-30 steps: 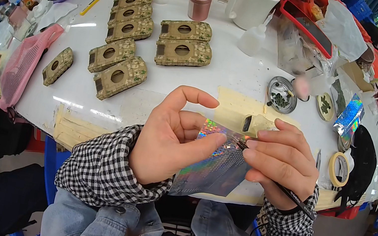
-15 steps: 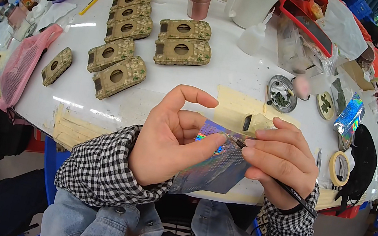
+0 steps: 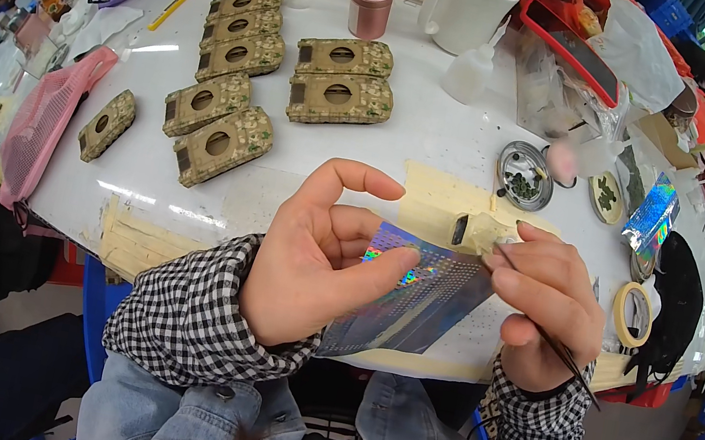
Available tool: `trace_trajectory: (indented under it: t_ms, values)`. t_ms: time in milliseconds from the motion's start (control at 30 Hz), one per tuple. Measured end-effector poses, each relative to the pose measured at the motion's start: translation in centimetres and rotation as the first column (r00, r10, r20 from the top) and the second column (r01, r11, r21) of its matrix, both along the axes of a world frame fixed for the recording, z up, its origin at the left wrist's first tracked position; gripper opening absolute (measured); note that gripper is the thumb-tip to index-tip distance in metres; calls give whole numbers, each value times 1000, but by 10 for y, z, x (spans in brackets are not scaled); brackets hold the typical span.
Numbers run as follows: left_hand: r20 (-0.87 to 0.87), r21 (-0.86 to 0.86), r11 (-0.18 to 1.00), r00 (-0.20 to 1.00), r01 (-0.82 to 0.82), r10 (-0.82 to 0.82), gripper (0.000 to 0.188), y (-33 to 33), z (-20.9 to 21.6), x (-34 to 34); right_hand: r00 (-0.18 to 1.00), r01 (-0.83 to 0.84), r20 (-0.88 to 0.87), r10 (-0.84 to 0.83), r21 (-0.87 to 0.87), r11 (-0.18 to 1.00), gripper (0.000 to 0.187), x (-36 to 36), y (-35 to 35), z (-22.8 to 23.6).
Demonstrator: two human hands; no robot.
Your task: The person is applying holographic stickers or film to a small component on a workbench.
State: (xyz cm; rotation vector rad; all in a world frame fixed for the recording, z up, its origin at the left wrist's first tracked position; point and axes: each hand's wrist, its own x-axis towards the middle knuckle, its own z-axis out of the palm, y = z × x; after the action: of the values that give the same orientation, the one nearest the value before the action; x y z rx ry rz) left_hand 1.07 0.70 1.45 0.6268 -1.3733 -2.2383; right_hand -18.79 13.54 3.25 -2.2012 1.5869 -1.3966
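My left hand (image 3: 321,266) pinches a shiny holographic sheet (image 3: 411,315) with rows of small dots between thumb and fingers. Its index finger curves away above the sheet. Closed around slim black tweezers (image 3: 561,349), my right hand (image 3: 550,302) has its fingertips by the sheet's upper right corner; whether they touch it I cannot tell. The tweezers' tips are mostly hidden, and anything in them is too small to see. Just beyond lies a pale yellowish lump with a dark end (image 3: 475,232), on strips of masking tape (image 3: 434,183).
Several camouflage model tank hulls (image 3: 341,100) with round openings stand at the far left. Beyond are a pink lidded jar (image 3: 370,8), a white mug (image 3: 470,10) and a squeeze bottle (image 3: 469,73). To the right sit a metal dish of small green parts (image 3: 525,177) and a tape roll (image 3: 633,315).
My right hand has moved right with the tweezers, from near my left thumb to the sheet's upper right corner. More of the sheet shows now. My left hand has barely moved.
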Motion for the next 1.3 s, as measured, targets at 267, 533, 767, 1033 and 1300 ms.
trace_trajectory:
  t_ms: [267,533,767,1033,1300]
  values:
    - [-167,-259,959,983,-116,74,50,6,-5,7,963,95,251,-103,43,995,31,25,-3,-1]
    - [-354,-39,992,930,-121,100,29,-14,-5,15,836,43,-482,-264,-422,906,6,22,4,8]
    - [-206,261,957,976,127,-74,48,-17,0,11,653,-51,-689,-313,-453,890,4,26,2,5]
    - [-175,146,988,984,50,-24,57,-13,6,12,710,-13,-638,-297,-434,901,6,23,-6,0]
    - [-146,-130,976,977,-175,156,58,0,11,9,938,125,-283,-202,-267,956,51,24,0,4]
